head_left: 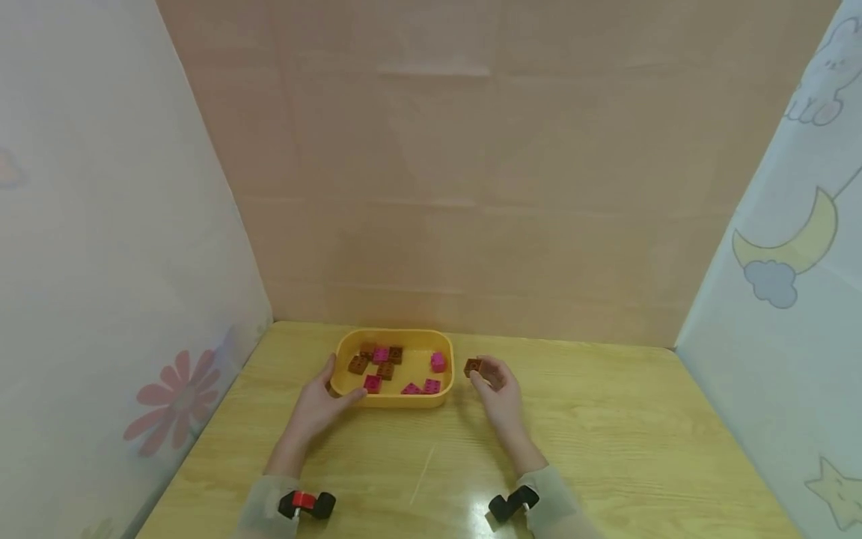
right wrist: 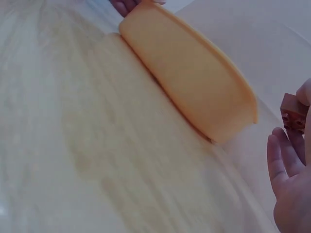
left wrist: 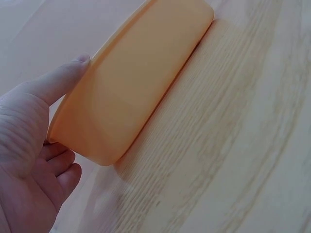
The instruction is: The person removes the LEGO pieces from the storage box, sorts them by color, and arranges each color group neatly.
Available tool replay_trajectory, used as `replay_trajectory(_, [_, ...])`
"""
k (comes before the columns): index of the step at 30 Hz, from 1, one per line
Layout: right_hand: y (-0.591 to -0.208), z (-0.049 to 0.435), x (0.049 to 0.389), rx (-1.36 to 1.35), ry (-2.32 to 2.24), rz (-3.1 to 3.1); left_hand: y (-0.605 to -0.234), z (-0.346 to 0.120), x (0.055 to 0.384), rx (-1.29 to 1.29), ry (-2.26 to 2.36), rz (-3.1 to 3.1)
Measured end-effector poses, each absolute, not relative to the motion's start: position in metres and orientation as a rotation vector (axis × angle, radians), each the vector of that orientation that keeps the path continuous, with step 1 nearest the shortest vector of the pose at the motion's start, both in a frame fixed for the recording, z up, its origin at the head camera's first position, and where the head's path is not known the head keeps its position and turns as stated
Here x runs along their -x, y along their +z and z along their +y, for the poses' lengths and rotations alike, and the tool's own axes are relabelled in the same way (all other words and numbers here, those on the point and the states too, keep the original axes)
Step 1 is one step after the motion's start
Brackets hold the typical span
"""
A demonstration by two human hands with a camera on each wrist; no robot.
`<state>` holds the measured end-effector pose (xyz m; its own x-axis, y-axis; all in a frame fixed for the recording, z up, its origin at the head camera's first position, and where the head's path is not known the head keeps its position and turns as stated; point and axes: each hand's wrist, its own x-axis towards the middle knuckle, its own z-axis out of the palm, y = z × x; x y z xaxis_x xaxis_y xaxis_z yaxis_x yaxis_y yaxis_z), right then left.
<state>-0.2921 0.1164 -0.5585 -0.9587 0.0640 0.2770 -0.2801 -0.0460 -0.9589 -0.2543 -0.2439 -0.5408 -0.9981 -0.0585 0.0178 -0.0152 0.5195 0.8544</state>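
Note:
A yellow plastic tray (head_left: 404,401) sits on the table, with brown and pink toy building blocks lying loose inside. My left hand (head_left: 316,403) grips its left end, the thumb over the front rim and the fingers around the side. In the left wrist view the thumb (left wrist: 65,77) presses the rim of the tray (left wrist: 131,77). Just right of the tray, my right hand (head_left: 501,395) pinches a brown building block (head_left: 473,367) between thumb and fingers. The right wrist view shows this block (right wrist: 293,110) held with its hollow side partly visible, apart from the tray (right wrist: 189,68).
Inside the tray, brown blocks (head_left: 385,370) gather at the left, while a pink block (head_left: 438,362) lies at the right. The wooden table (head_left: 606,427) ends at a brown paper-covered wall (head_left: 471,224). Patterned side walls stand left and right.

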Motion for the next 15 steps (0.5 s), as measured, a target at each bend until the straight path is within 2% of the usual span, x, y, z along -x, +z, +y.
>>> replay_trajectory(15, [-0.554, 0.149, 0.295, -0.152, 2.004, -2.158, -0.542, -0.244, 0.255, -0.067, -1.494, -2.706])
